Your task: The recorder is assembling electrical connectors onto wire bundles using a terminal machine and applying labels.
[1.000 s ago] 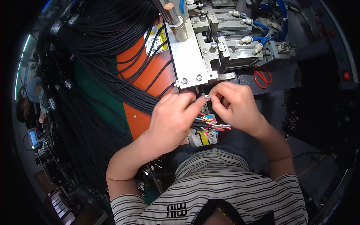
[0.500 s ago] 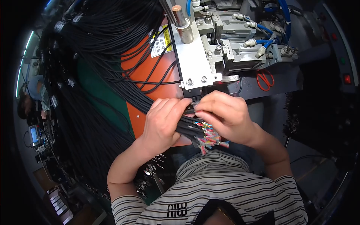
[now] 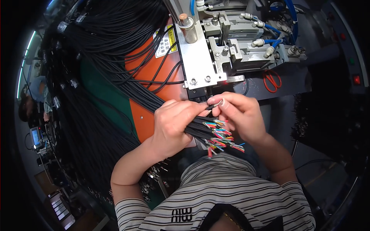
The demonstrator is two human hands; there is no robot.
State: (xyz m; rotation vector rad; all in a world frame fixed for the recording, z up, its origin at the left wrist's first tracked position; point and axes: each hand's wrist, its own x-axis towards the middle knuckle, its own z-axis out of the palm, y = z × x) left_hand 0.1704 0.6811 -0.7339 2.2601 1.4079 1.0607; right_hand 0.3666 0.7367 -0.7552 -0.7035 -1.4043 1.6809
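While the black cable bundle (image 3: 198,130) is wrapped by the left hand (image 3: 172,122), one single cable end (image 3: 211,106) is brought out above the rest, right between the two sets of fingertips! The left hand is curled closed around the bundle, its back turned upward, its thumb and forefinger stretched toward that one cable. By the right hand (image 3: 241,115), the tip is pinched between thumb and forefinger, the gap all but closed, the other fingers folded loosely beneath.

And why held so? The bundle is probably clamped low so that the cables are kept together, and the chosen end is likely raised so that its fine wires can be reached and seen. The coloured wire ends (image 3: 221,134) are left fanned out below, toward the striped shirt (image 3: 231,184), clear of the pinch.

Both forearms are angled inward from below, elbows bent and spread wide, wrists met just in front of the machine's metal plate (image 3: 197,63). The cable lengths are trailed back across the orange tabletop (image 3: 145,129), out to the left; the red-handled scissors (image 3: 273,82) are left lying apart, off to the right.
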